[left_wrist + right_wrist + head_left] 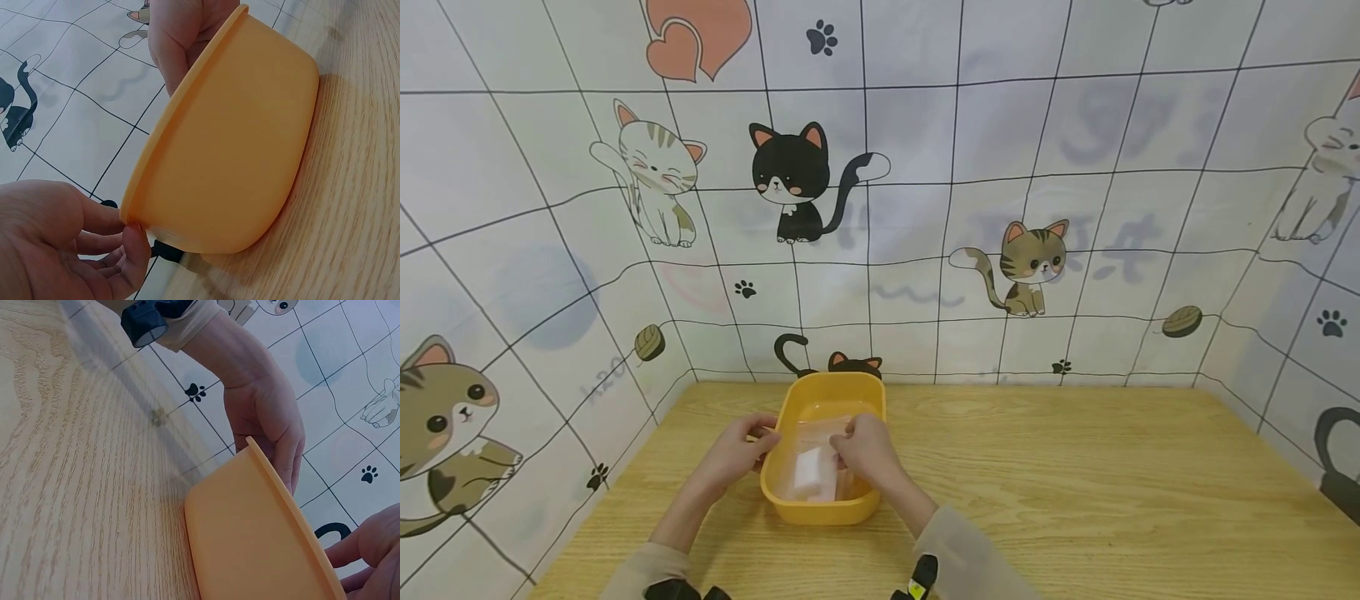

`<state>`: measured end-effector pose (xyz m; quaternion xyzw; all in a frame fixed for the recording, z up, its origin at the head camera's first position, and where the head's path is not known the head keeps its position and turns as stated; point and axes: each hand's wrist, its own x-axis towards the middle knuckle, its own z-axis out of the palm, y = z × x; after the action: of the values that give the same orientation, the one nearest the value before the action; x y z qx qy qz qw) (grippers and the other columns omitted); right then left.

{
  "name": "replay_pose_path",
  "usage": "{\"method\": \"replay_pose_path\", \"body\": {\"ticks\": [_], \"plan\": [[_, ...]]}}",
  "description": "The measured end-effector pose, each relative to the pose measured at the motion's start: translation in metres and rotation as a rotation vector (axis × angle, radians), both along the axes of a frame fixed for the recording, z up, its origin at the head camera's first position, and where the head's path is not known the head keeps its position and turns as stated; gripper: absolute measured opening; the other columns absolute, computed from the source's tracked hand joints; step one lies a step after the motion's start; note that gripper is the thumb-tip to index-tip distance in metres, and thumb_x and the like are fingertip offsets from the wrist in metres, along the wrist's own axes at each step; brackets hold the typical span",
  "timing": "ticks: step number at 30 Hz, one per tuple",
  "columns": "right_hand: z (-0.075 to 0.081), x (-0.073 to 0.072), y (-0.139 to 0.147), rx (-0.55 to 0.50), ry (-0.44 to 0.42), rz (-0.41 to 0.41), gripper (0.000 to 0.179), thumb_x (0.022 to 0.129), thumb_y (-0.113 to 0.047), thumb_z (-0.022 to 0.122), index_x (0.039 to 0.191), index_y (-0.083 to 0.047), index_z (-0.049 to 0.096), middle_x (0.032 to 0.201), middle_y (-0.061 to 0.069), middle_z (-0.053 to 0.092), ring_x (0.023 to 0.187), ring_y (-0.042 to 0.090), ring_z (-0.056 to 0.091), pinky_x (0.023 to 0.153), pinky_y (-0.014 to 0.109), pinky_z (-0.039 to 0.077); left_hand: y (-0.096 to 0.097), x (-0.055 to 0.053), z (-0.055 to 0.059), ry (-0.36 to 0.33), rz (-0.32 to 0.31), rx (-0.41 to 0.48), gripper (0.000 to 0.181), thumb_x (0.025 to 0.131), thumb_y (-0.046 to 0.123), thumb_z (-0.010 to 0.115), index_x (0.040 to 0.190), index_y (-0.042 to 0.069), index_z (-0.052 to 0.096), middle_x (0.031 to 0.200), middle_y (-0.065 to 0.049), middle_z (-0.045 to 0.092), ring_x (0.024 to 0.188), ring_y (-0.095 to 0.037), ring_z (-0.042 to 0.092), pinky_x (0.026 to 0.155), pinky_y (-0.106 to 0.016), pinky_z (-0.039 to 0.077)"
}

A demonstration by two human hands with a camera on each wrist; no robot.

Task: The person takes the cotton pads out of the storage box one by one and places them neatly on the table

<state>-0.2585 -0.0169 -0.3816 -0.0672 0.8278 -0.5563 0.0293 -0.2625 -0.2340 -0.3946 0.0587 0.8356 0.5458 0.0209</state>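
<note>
A yellow plastic basin point(823, 512) stands on the table. At its left side, my left hand point(741, 450) pinches the rim, thumb on top and fingers beneath, as the left wrist view shows. Over the basin's right side reaches my right hand point(868, 454), its fingers pinching a clear plastic bag point(811, 433) that lies inside. A white block-like packet point(808, 471) shows at the bag's lower part. From the left wrist view, the basin wall hides the right fingertips and everything inside.
The wood-grain table point(1060, 475) extends to the right of the basin. Behind and at both sides hangs a white gridded cloth point(910, 225) printed with cats and paw marks. A dark curved object point(1337, 454) shows at the far right edge.
</note>
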Motion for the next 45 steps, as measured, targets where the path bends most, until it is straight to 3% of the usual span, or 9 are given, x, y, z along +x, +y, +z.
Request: {"method": "replay_pose_path", "body": {"ticks": [3, 6, 22, 37, 45], "plan": [[-0.001, 0.0, -0.001, -0.017, 0.001, 0.016, 0.012, 0.093, 0.002, 0.064, 0.094, 0.013, 0.065, 0.068, 0.013, 0.065, 0.057, 0.022, 0.068, 0.057, 0.031, 0.058, 0.0, 0.0, 0.0, 0.0, 0.003, 0.006, 0.03, 0.101, 0.003, 0.055, 0.126, -0.014, 0.055, 0.101, -0.02, 0.057, 0.075, -0.023, 0.061, 0.063, -0.033, 0.055], [-0.001, -0.001, -0.001, -0.035, -0.003, 0.037, 0.014, 0.094, 0.003, 0.062, 0.083, 0.009, 0.068, 0.063, 0.012, 0.065, 0.053, 0.016, 0.064, 0.058, 0.034, 0.059, 0.0, 0.001, 0.001, -0.001, 0.002, 0.004, 0.03, 0.101, 0.003, 0.055, 0.126, -0.014, 0.055, 0.102, -0.021, 0.058, 0.075, -0.023, 0.061, 0.063, -0.033, 0.055], [-0.012, -0.004, -0.001, -0.148, 0.092, 0.058, 0.005, 0.093, 0.007, 0.062, 0.089, 0.006, 0.065, 0.071, 0.009, 0.063, 0.057, 0.014, 0.062, 0.062, 0.04, 0.06, -0.001, -0.001, 0.0, 0.001, -0.014, 0.011, 0.03, 0.101, 0.002, 0.054, 0.126, -0.014, 0.054, 0.098, -0.019, 0.059, 0.072, -0.021, 0.061, 0.063, -0.032, 0.056], [-0.013, -0.005, 0.002, -0.203, 0.212, 0.02, 0.009, 0.097, -0.005, 0.067, 0.094, 0.003, 0.069, 0.077, 0.006, 0.065, 0.06, 0.012, 0.06, 0.055, 0.023, 0.053, -0.001, 0.0, -0.001, 0.004, -0.011, 0.02, 0.029, 0.101, 0.003, 0.056, 0.126, -0.013, 0.055, 0.097, -0.017, 0.057, 0.073, -0.021, 0.06, 0.063, -0.033, 0.055], [-0.014, -0.006, 0.005, -0.2, 0.289, 0.021, 0.008, 0.097, -0.006, 0.067, 0.094, 0.001, 0.068, 0.079, 0.005, 0.066, 0.064, 0.012, 0.059, 0.057, 0.022, 0.052, -0.001, 0.001, -0.001, 0.004, -0.008, 0.019, 0.029, 0.102, 0.002, 0.055, 0.126, -0.014, 0.055, 0.1, -0.019, 0.058, 0.075, -0.022, 0.062, 0.064, -0.033, 0.056]]}}
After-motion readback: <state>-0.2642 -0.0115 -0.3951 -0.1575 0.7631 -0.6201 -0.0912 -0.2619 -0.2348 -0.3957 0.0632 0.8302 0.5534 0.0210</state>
